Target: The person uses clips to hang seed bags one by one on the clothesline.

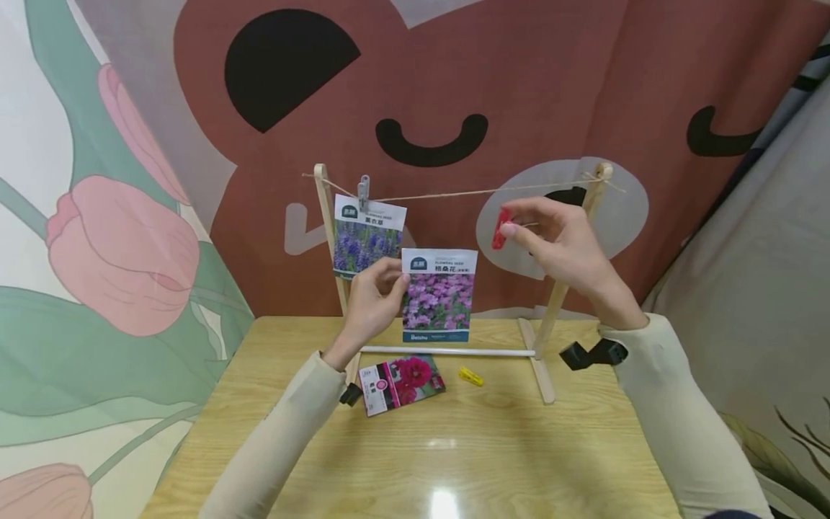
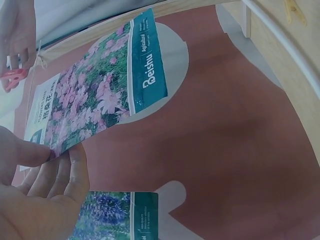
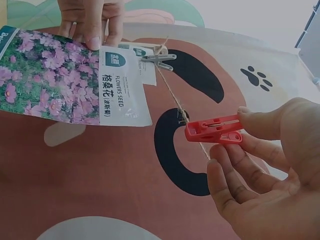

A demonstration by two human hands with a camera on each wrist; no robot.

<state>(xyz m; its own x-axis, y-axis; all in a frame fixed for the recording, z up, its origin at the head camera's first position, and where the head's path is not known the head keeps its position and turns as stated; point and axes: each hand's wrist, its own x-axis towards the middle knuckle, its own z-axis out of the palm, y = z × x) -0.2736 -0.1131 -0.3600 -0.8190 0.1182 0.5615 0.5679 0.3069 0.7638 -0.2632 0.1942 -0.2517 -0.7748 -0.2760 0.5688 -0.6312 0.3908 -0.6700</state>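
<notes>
Between thumb and fingers, my left hand (image 1: 377,297) pinches the left edge of a seed packet (image 1: 438,301) with pink flowers, held upright below the string. A red clothespin (image 1: 500,228) is pinched in my right hand (image 1: 563,241), to the right of that packet. In the right wrist view the red clothespin (image 3: 212,130) appears in front of the twine (image 3: 172,92); whether they touch I cannot tell. A grey clothespin (image 1: 364,192) fastens a second seed packet (image 1: 366,234), with purple flowers, to the left part of the string (image 1: 447,194).
Two wooden posts (image 1: 556,303) hold the string up, joined low down by a white rod (image 1: 447,352). On the wooden table (image 1: 493,447) lie a packet with red flowers (image 1: 403,384) and a yellow clothespin (image 1: 470,376). A patterned curtain (image 1: 519,65) hangs behind.
</notes>
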